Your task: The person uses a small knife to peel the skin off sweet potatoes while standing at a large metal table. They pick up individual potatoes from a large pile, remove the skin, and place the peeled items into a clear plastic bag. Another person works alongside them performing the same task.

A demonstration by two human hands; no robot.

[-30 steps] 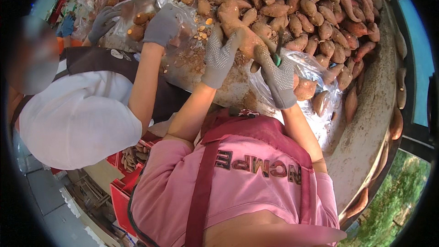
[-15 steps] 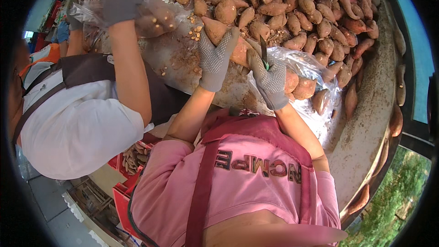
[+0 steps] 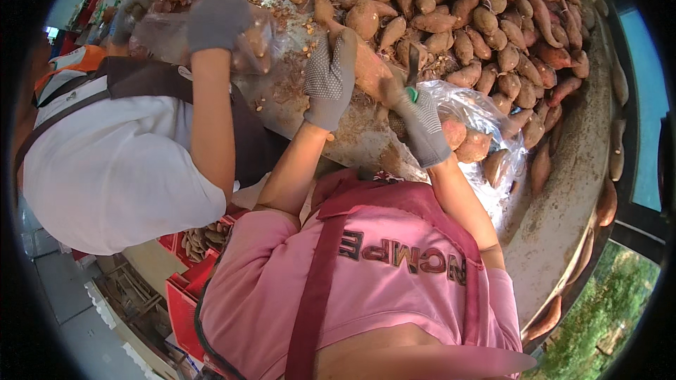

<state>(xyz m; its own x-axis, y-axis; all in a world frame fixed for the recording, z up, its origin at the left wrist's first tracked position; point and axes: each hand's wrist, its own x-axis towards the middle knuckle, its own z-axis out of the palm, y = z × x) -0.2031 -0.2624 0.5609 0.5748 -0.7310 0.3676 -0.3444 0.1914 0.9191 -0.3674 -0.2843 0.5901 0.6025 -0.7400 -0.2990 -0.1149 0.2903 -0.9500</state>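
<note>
A long reddish sweet potato (image 3: pixel 371 74) lies slantwise between my hands, its thin end toward the upper left. My left hand (image 3: pixel 331 83), in a grey dotted glove, is closed around its middle. My right hand (image 3: pixel 424 127), gloved alike and slightly blurred, grips a small knife with a green handle (image 3: pixel 411 94); its dark blade points up and away. The right fingers are at the potato's near end; whether the edge touches it I cannot tell. Beside that hand, a clear plastic bag (image 3: pixel 461 98) holds several sweet potatoes (image 3: pixel 473 146).
A large heap of sweet potatoes (image 3: pixel 486 21) covers the far and right side of the table (image 3: pixel 352 148). Small cut chips lie scattered near my left hand. On my left, a co-worker's gloved hand (image 3: pixel 220 17) is over another plastic bag (image 3: pixel 165 35). Red crates (image 3: pixel 184 302) stand below.
My right hand has turned and shifted slightly down with the knife. More of the sweet potato shows between my hands. The co-worker's gloved hand has moved right and down.
</note>
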